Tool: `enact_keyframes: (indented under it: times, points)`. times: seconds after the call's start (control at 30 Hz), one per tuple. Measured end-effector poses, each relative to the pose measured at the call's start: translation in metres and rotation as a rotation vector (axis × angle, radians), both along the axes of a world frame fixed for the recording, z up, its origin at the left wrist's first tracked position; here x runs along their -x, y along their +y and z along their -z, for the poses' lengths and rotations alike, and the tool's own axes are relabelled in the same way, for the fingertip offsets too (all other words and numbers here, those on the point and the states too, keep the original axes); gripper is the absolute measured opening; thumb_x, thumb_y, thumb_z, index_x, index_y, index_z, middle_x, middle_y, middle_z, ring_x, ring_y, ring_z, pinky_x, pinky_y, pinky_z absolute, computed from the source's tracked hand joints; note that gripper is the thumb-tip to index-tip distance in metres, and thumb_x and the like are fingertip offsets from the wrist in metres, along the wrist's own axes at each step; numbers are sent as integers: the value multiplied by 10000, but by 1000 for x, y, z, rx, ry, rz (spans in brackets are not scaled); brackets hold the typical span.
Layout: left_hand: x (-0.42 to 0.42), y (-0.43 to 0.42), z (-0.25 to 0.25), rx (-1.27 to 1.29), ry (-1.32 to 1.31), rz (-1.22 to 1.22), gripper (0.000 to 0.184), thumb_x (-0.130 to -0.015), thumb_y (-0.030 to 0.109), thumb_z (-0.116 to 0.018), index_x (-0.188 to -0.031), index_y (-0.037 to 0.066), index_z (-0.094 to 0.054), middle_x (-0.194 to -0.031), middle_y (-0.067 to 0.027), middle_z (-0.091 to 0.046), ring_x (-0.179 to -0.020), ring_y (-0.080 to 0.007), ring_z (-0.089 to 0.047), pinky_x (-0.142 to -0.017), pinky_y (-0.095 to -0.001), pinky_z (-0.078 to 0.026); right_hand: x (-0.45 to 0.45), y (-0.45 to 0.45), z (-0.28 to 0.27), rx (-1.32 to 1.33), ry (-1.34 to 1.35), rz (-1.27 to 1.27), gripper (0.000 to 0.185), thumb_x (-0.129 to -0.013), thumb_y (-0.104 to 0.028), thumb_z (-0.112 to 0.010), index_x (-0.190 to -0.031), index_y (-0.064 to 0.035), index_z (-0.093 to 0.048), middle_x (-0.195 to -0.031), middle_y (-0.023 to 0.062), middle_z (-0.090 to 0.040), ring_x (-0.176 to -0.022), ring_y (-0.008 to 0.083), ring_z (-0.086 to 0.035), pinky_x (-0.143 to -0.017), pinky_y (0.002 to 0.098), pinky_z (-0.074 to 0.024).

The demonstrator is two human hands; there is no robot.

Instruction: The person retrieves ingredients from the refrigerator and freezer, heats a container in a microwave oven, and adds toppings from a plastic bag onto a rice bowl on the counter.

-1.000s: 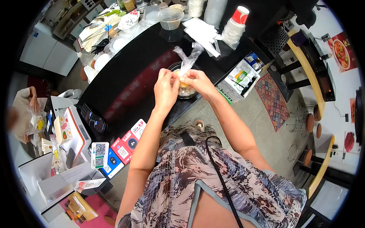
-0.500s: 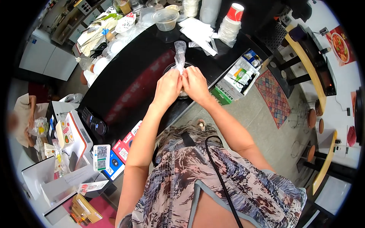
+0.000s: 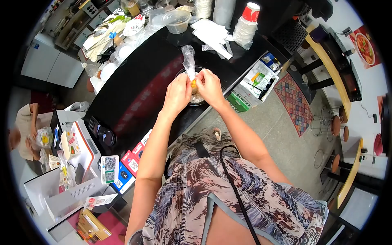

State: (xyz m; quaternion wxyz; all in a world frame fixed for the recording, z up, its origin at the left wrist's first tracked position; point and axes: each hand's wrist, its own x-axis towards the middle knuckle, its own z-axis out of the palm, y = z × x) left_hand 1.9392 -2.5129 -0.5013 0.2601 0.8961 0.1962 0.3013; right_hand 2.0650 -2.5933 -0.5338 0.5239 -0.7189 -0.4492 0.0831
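A clear plastic bag (image 3: 188, 59) stands up between my two hands, its upper part twisted and pointing away from me. My left hand (image 3: 178, 94) pinches it from the left, and my right hand (image 3: 209, 89) pinches it from the right. Something small and yellow (image 3: 194, 83) shows between the fingers; its kind I cannot make out. Under the hands is a round dark-rimmed bowl (image 3: 203, 103) with pale pieces inside, partly hidden by my fingers. The bowl rests on the black counter (image 3: 163, 49).
Paper napkins (image 3: 210, 34), a clear tub (image 3: 177, 23) and stacked cups (image 3: 246, 26) line the counter's far side. To the right is a white crate with bottles (image 3: 261, 79). A phone-like device (image 3: 102, 132) and QR cards (image 3: 109, 169) sit left. Another person (image 3: 28, 122) is at far left.
My fingers have moved slightly apart, and yellow now shows between them. The bag's top has leaned a little to the left.
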Motion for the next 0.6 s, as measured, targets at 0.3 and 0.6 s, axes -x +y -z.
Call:
enact_keyframes:
  times: [0.3, 0.6]
  points:
    - [0, -3, 9, 144, -4, -118, 149, -818, 29, -644, -893, 11, -516, -774, -122, -566, -647, -242, -583, -608, -347, -487, 1, -2, -5, 28, -10, -45, 126, -813, -57, -628, -758, 11, -539, -766, 164, -586, -736, 370, -604, -675, 451, -484]
    - [-2, -1, 20, 27, 25, -202, 192, -811, 129, -719, -869, 35, -561, -771, -97, -586, -657, -248, -606, -612, -369, -500, 5, -5, -7, 56, -67, -83, 113, -822, -53, -616, -783, 20, -538, -792, 172, -581, -755, 369, -602, -687, 442, -488]
